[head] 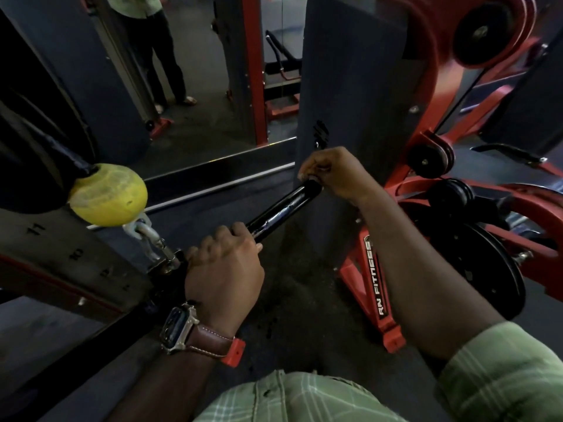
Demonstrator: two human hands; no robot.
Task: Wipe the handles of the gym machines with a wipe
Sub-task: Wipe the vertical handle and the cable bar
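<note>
1. The black bar [280, 213] slants between two grey machine columns, with bare floor [304, 300] under it.
2. Two hands: the left hand [224, 263] grips the bar's near part; the right hand [332, 175] curls round its far end. No wipe can be made out.
3. One yellow ball [108, 193] hangs left, beside a mirror [198, 71]; a red frame [373, 287] stands right.

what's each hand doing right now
Left hand: grips the black bar handle near its middle.
Right hand: fingers curled round the bar's far end; no wipe visible.
</note>
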